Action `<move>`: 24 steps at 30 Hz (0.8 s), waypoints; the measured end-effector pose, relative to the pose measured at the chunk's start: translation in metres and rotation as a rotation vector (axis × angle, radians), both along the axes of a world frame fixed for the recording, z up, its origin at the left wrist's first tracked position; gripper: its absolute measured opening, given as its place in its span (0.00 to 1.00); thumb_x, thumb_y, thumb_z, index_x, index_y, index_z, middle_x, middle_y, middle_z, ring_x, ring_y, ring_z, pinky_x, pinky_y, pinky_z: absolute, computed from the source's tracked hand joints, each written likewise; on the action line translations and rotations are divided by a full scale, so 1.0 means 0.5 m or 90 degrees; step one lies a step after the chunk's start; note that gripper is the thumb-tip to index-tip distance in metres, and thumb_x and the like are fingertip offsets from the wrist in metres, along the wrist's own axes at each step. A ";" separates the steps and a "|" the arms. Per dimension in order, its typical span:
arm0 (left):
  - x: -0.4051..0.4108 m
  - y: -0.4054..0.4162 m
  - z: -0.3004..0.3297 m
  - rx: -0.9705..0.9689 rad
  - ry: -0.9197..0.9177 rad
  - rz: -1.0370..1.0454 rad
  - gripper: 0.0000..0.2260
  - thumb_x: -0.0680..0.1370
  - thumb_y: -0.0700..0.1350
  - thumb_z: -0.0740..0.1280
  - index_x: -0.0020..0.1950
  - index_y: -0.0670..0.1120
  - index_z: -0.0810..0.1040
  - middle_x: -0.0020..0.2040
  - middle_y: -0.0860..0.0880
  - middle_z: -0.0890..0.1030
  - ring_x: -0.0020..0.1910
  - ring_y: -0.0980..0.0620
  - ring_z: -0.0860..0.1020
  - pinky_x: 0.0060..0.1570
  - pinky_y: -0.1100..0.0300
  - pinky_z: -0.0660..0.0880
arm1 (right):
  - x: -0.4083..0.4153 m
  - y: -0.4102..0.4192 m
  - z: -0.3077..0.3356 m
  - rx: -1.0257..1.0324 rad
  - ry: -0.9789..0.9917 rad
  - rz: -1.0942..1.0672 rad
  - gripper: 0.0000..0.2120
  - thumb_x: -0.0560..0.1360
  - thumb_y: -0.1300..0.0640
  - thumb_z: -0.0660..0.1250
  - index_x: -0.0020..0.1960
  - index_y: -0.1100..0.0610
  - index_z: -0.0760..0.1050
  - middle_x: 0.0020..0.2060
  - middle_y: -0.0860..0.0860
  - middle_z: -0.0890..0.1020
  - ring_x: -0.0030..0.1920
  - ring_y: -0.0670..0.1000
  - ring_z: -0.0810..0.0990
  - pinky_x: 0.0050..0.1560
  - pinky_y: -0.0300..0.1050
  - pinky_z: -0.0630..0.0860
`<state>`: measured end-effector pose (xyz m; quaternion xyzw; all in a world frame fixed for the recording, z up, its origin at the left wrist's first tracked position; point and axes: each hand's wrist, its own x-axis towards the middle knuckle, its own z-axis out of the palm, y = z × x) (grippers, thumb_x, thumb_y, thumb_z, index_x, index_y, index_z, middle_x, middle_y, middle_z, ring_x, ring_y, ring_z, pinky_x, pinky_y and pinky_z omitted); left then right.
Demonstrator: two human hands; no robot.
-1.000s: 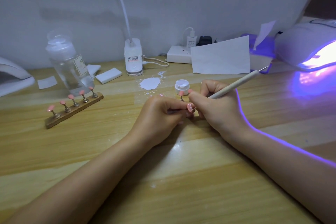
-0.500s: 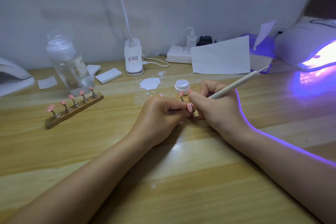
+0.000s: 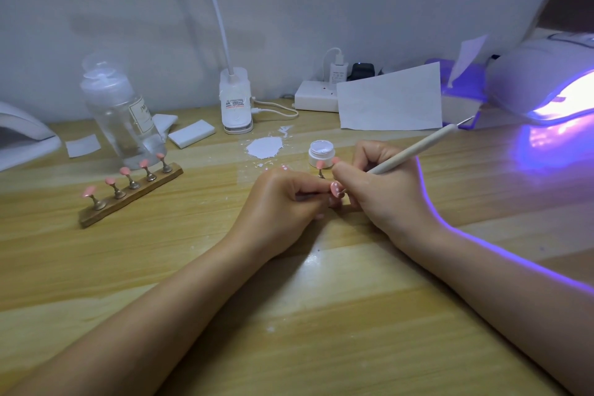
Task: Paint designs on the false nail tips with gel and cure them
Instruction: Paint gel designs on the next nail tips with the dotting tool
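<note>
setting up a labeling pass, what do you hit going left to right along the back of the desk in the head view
clear bottle → white clip lamp base → power strip → white paper sheet → lit curing lamp

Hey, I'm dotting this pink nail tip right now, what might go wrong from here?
1. The open gel pot sits just behind your right hand; a knuckle could tip it.
2. The lit curing lamp spills light across the table and might thicken that gel.
3. The nail tip in your left hand has wet dots; fingers may smear them.

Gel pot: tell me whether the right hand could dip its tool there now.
Probably yes. The gel pot stands open just beyond the right hand, with only a nail tip on its stand beside the path.
</note>
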<state>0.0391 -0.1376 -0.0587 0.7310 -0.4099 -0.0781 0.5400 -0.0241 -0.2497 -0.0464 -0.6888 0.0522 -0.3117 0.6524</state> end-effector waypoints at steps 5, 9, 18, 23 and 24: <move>-0.001 -0.001 0.000 -0.004 0.015 -0.003 0.07 0.72 0.36 0.69 0.48 0.42 0.83 0.42 0.55 0.83 0.37 0.66 0.77 0.36 0.69 0.77 | -0.002 0.001 0.001 -0.005 0.002 -0.001 0.23 0.69 0.72 0.66 0.23 0.57 0.60 0.15 0.45 0.69 0.21 0.47 0.73 0.23 0.31 0.66; -0.001 -0.001 0.000 -0.010 0.033 -0.006 0.07 0.72 0.36 0.69 0.48 0.44 0.82 0.43 0.56 0.83 0.38 0.65 0.78 0.36 0.69 0.77 | -0.001 0.000 0.001 -0.007 0.002 -0.001 0.23 0.69 0.72 0.65 0.23 0.57 0.61 0.15 0.45 0.69 0.21 0.46 0.73 0.22 0.30 0.66; 0.000 0.000 0.001 -0.006 0.010 -0.003 0.09 0.72 0.35 0.68 0.48 0.46 0.82 0.43 0.55 0.83 0.37 0.65 0.77 0.37 0.69 0.77 | 0.000 0.000 0.001 0.000 -0.009 -0.001 0.23 0.70 0.72 0.66 0.23 0.57 0.60 0.15 0.45 0.69 0.24 0.51 0.74 0.23 0.31 0.66; 0.000 0.000 -0.001 -0.004 0.014 -0.001 0.09 0.72 0.34 0.69 0.48 0.45 0.82 0.39 0.57 0.82 0.35 0.68 0.76 0.36 0.71 0.76 | 0.000 0.000 0.000 0.002 -0.006 0.007 0.23 0.69 0.73 0.65 0.23 0.57 0.61 0.15 0.46 0.70 0.21 0.47 0.72 0.23 0.31 0.66; 0.000 0.000 0.000 -0.004 0.015 -0.001 0.09 0.72 0.34 0.69 0.48 0.46 0.82 0.40 0.57 0.83 0.34 0.68 0.76 0.36 0.70 0.76 | 0.000 0.000 0.000 0.000 -0.004 0.004 0.23 0.69 0.73 0.65 0.23 0.57 0.60 0.15 0.46 0.70 0.21 0.47 0.72 0.23 0.31 0.66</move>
